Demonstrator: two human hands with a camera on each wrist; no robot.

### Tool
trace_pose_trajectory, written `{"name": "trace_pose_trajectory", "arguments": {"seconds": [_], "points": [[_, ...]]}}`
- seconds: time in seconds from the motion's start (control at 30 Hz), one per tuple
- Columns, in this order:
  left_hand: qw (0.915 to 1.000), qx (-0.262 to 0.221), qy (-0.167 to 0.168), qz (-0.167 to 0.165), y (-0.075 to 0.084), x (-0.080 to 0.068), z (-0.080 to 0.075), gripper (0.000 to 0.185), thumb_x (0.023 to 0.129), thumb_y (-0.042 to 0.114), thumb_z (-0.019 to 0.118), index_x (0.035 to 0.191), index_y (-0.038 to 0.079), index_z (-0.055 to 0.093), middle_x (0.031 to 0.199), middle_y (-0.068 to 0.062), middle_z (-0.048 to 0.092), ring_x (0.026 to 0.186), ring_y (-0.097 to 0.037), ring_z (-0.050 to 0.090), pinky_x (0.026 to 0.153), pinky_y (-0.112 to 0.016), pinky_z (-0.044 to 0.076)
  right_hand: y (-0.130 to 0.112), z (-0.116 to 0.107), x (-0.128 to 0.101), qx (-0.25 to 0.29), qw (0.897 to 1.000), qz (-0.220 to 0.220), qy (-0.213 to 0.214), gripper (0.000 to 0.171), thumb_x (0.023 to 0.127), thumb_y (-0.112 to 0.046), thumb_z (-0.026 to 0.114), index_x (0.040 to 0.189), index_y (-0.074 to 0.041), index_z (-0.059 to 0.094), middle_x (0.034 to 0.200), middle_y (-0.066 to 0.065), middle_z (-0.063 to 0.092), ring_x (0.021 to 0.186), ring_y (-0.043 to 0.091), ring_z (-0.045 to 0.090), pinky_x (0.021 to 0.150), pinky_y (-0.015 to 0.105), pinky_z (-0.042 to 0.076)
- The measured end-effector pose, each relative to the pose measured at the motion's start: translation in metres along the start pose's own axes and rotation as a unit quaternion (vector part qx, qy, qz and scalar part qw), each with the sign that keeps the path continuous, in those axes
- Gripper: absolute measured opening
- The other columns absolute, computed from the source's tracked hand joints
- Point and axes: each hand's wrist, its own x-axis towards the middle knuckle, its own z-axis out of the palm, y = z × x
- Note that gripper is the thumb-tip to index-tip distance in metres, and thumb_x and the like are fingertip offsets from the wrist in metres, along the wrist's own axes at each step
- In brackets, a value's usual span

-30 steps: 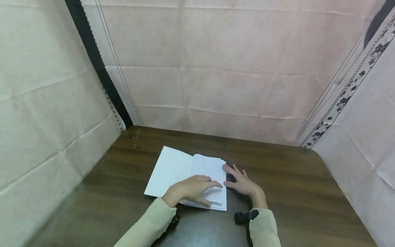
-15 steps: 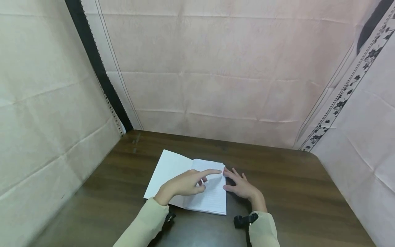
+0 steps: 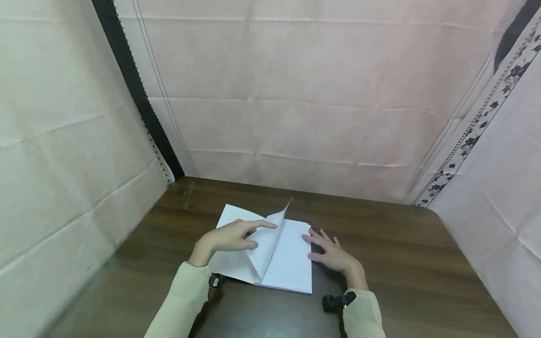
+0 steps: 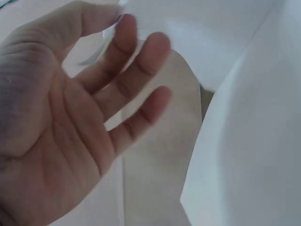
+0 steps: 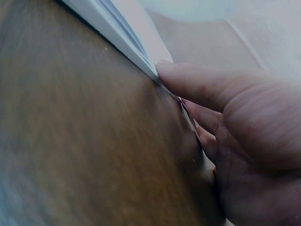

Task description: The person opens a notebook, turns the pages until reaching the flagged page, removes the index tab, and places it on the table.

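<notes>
An open notebook (image 3: 291, 263) lies on the table, its right side a stack of faintly lined white pages and its left side a blank white sheet. One page (image 3: 267, 253) stands raised and curved from the spine, leaning left. My left hand (image 3: 228, 236) is over the left side, its index finger stretched across the raised page and the thumb apart below. In the left wrist view, the loosely bent fingers (image 4: 136, 75) show beside white paper. My right hand (image 3: 331, 254) rests at the notebook's right edge with fingers spread, its thumb (image 5: 193, 84) touching the page edges.
The dark brown wooden table (image 3: 405, 263) extends around the notebook. Pale creased cloth (image 3: 296, 94) hangs behind it and on both sides. Black devices, such as this wrist camera (image 3: 334, 302), are strapped at both wrists.
My left hand moved from the right-hand pages up and then left, and a page has lifted and swung left with it. The right hand has stayed at the right edge.
</notes>
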Motion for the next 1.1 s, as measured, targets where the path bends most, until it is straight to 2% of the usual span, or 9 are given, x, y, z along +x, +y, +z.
{"name": "trace_pose_trajectory", "arguments": {"seconds": [0.1, 0.2, 0.33, 0.57, 0.7, 0.8, 0.9, 1.0, 1.1], "points": [[0.9996, -0.004, -0.02, -0.021, -0.009, -0.009, -0.007, 0.066, 0.093, 0.007, 0.066, 0.149, 0.036, 0.046, 0.107, 0.006, 0.058, 0.075, -0.009, 0.047, 0.076, -0.029, 0.042, -0.001, -0.001, 0.001, 0.0, 1.0, 0.0, -0.004, 0.065, 0.096, -0.043, 0.062, 0.154, -0.022, 0.042, 0.166, 0.006, 0.017, 0.152, 0.037, 0.0, 0.114, 0.063, -0.011], [0.9981, -0.014, -0.041, -0.044, -0.017, -0.017, -0.013, 0.067, 0.091, 0.005, 0.068, 0.149, 0.034, 0.048, 0.14, 0.005, 0.053, 0.104, -0.013, 0.05, 0.093, -0.035, 0.041, -0.002, -0.002, 0.0, 0.007, 1.0, -0.004, -0.001, 0.064, 0.097, -0.041, 0.063, 0.154, -0.021, 0.041, 0.166, 0.007, 0.017, 0.152, 0.038, -0.001, 0.113, 0.064, -0.012], [0.9936, -0.041, -0.063, -0.084, -0.028, -0.028, -0.02, 0.069, 0.09, 0.005, 0.071, 0.149, 0.033, 0.049, 0.155, 0.0, 0.041, 0.127, -0.019, 0.043, 0.104, -0.045, 0.037, -0.003, -0.003, -0.004, 0.008, 1.0, -0.011, 0.006, 0.065, 0.097, -0.039, 0.063, 0.154, -0.019, 0.041, 0.166, 0.008, 0.017, 0.152, 0.039, 0.0, 0.113, 0.064, -0.011], [0.9797, -0.059, -0.079, -0.175, -0.042, -0.048, -0.028, 0.071, 0.087, 0.006, 0.075, 0.148, 0.034, 0.05, 0.155, -0.006, 0.038, 0.129, -0.028, 0.043, 0.104, -0.052, 0.038, -0.006, 0.0, -0.004, 0.013, 1.0, -0.014, 0.002, 0.064, 0.097, -0.039, 0.063, 0.154, -0.019, 0.041, 0.166, 0.008, 0.017, 0.152, 0.039, -0.001, 0.113, 0.063, -0.012], [0.9707, -0.052, -0.082, -0.22, -0.047, -0.056, -0.03, 0.065, 0.086, 0.006, 0.076, 0.142, 0.032, 0.057, 0.151, -0.01, 0.042, 0.129, -0.03, 0.044, 0.103, -0.054, 0.039, -0.006, 0.0, -0.004, 0.014, 1.0, -0.022, 0.008, 0.064, 0.097, -0.038, 0.063, 0.154, -0.018, 0.042, 0.165, 0.009, 0.018, 0.151, 0.04, 0.0, 0.113, 0.064, -0.012], [0.9624, -0.055, -0.083, -0.253, -0.05, -0.062, -0.029, 0.054, 0.085, 0.005, 0.076, 0.133, 0.029, 0.066, 0.134, -0.01, 0.054, 0.102, -0.028, 0.06, 0.088, -0.047, 0.049, -0.005, 0.001, -0.004, 0.011, 1.0, -0.02, 0.007, 0.064, 0.097, -0.039, 0.063, 0.154, -0.018, 0.042, 0.165, 0.009, 0.017, 0.151, 0.04, -0.001, 0.113, 0.064, -0.011], [0.9536, -0.073, -0.082, -0.28, -0.054, -0.065, -0.028, 0.044, 0.085, 0.004, 0.076, 0.124, 0.025, 0.071, 0.111, -0.009, 0.057, 0.076, -0.026, 0.061, 0.071, -0.039, 0.05, -0.005, 0.0, -0.004, 0.013, 1.0, -0.017, 0.005, 0.065, 0.097, -0.038, 0.063, 0.154, -0.018, 0.041, 0.165, 0.009, 0.017, 0.151, 0.04, -0.001, 0.113, 0.064, -0.011], [0.952, -0.066, -0.081, -0.288, -0.057, -0.065, -0.028, 0.036, 0.086, 0.01, 0.078, 0.119, 0.024, 0.074, 0.104, -0.009, 0.057, 0.073, -0.025, 0.058, 0.069, -0.039, 0.049, -0.005, 0.0, -0.004, 0.019, 1.0, -0.014, 0.006, 0.064, 0.097, -0.037, 0.064, 0.154, -0.019, 0.042, 0.165, 0.008, 0.017, 0.152, 0.038, -0.001, 0.113, 0.063, -0.011], [0.9562, -0.041, -0.077, -0.279, -0.061, -0.064, -0.028, 0.03, 0.085, 0.019, 0.08, 0.114, 0.024, 0.075, 0.108, -0.007, 0.058, 0.083, -0.025, 0.055, 0.076, -0.044, 0.047, -0.005, 0.0, -0.003, 0.021, 1.0, -0.013, 0.006, 0.063, 0.097, -0.036, 0.065, 0.153, -0.02, 0.043, 0.165, 0.007, 0.018, 0.152, 0.038, -0.001, 0.113, 0.063, -0.012]]}}
